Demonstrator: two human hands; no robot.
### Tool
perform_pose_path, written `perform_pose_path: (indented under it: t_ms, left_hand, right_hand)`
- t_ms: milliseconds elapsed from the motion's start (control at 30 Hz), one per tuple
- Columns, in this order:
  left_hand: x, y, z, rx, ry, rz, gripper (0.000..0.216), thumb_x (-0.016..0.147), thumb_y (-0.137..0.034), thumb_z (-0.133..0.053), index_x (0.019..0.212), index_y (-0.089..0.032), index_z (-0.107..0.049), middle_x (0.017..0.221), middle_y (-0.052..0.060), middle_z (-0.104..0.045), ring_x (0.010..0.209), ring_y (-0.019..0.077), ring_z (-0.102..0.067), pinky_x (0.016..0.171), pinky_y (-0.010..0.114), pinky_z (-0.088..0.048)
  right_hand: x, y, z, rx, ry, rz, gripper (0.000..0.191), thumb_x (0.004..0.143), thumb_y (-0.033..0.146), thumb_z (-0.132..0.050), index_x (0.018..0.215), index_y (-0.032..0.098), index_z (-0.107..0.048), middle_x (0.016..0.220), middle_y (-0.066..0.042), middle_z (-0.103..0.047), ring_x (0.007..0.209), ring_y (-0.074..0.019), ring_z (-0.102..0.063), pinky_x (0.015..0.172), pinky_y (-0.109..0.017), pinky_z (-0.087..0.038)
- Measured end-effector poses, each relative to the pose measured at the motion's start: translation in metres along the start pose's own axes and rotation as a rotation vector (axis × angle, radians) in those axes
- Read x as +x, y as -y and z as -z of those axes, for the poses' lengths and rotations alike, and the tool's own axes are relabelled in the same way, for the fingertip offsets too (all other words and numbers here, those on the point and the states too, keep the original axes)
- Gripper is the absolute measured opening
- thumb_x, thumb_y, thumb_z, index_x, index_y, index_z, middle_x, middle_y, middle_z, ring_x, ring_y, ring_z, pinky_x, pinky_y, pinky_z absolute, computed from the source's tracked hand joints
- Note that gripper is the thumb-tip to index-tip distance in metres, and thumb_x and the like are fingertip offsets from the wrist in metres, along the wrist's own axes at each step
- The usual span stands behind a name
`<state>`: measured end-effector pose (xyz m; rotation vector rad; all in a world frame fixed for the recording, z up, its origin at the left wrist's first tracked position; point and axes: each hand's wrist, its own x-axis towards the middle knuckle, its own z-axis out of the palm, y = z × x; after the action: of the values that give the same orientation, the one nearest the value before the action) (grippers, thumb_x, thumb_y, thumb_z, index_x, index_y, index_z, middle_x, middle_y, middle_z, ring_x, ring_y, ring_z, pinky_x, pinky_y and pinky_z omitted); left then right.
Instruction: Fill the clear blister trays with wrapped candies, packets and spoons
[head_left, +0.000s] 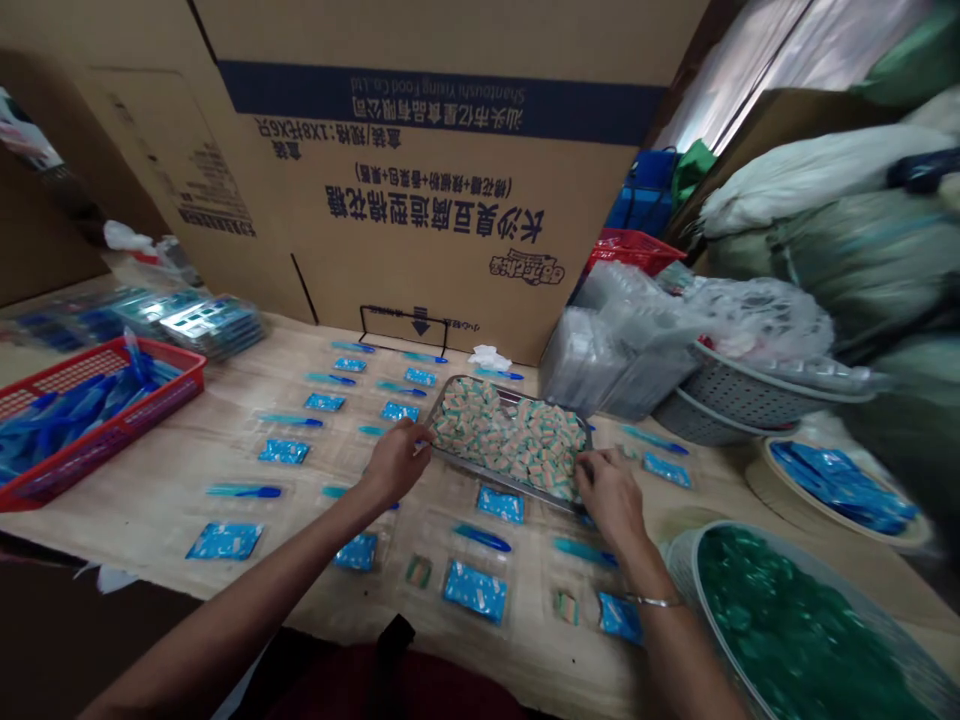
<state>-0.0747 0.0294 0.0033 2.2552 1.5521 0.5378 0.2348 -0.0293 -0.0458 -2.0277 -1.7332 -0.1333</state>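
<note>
A shallow metal tray (pixel 487 474) full of small square pieces with green and pale layers (pixel 517 435) sits over the clear plastic packs in the middle of the table. At its left end, my left hand (pixel 396 462) is closed with the fingertips pinching the rim. My right hand (pixel 611 497) grips the right end, its fingers curled at the edge. Around the tray lie clear packs, each with a blue sachet (pixel 475 591) and a blue plastic stick (pixel 482 538). Two packs close to me also hold a small layered piece (pixel 567 606).
A tall cardboard box (pixel 435 270) stands behind the packs. At left is a red basket (pixel 196 375) of blue sticks. On the right are a basket of green packets (pixel 795 610), a bowl of blue sachets (pixel 844 485) and stacked clear plastic trays (pixel 589 365).
</note>
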Motion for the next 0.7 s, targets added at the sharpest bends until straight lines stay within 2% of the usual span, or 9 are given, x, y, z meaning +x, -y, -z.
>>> perform_pose_path:
  t_ms: [100, 167, 300, 433, 533, 700]
  left_hand:
    - [0.012, -0.016, -0.01, 0.096, 0.109, -0.157, 0.019, 0.079, -0.011, -0.05, 0.078, -0.014, -0.069, 0.085, 0.008, -0.066, 0.083, 0.019, -0.062, 0.075, 0.027, -0.047]
    - [0.014, -0.025, -0.019, 0.126, 0.161, -0.201, 0.021, 0.078, -0.009, -0.049, 0.074, -0.013, -0.069, 0.081, 0.01, -0.066, 0.084, 0.0214, -0.062, 0.077, 0.03, -0.047]
    - [0.025, -0.044, -0.033, 0.121, 0.221, -0.273, 0.023, 0.078, -0.007, -0.047, 0.072, -0.012, -0.069, 0.077, 0.011, -0.065, 0.082, 0.0229, -0.061, 0.077, 0.033, -0.046]
    - [0.047, -0.07, -0.05, 0.042, 0.315, -0.428, 0.018, 0.078, -0.011, -0.053, 0.073, -0.016, -0.069, 0.085, 0.008, -0.065, 0.089, 0.021, -0.059, 0.087, 0.032, -0.042]
    - [0.06, -0.083, -0.063, -0.026, 0.36, -0.48, 0.012, 0.073, -0.01, -0.059, 0.071, -0.017, -0.068, 0.091, 0.009, -0.063, 0.096, 0.0233, -0.055, 0.091, 0.034, -0.039]
    - [0.069, -0.081, -0.068, -0.216, 0.399, -0.45, 0.015, 0.065, -0.002, -0.059, 0.06, -0.016, -0.062, 0.081, 0.006, -0.061, 0.09, 0.022, -0.055, 0.092, 0.036, -0.038]
  right_hand:
    - [-0.001, 0.017, -0.001, 0.186, 0.113, 0.145, 0.019, 0.085, 0.02, -0.047, 0.084, 0.019, -0.066, 0.086, -0.007, -0.062, 0.085, -0.0208, -0.057, 0.076, -0.03, -0.044]
    - [0.0, 0.027, -0.003, 0.252, 0.208, 0.211, 0.021, 0.087, 0.019, -0.045, 0.086, 0.019, -0.066, 0.087, -0.006, -0.061, 0.087, -0.0194, -0.057, 0.078, -0.029, -0.044]
    - [0.009, 0.034, -0.007, 0.227, 0.335, 0.221, 0.021, 0.087, 0.016, -0.045, 0.087, 0.018, -0.065, 0.089, -0.007, -0.058, 0.083, -0.0173, -0.056, 0.075, -0.027, -0.042]
    - [0.018, 0.031, -0.007, 0.271, 0.341, 0.228, 0.015, 0.077, 0.009, -0.051, 0.083, 0.018, -0.061, 0.088, -0.004, -0.056, 0.082, -0.0162, -0.055, 0.074, -0.025, -0.041]
    - [0.018, 0.027, -0.006, 0.314, 0.318, 0.205, 0.016, 0.07, 0.005, -0.051, 0.078, 0.018, -0.057, 0.081, -0.001, -0.055, 0.076, -0.0154, -0.054, 0.07, -0.024, -0.041]
    - [0.008, 0.014, -0.001, 0.396, 0.221, 0.11, 0.016, 0.078, 0.012, -0.047, 0.085, 0.018, -0.059, 0.078, -0.002, -0.057, 0.071, -0.0156, -0.054, 0.066, -0.025, -0.042]
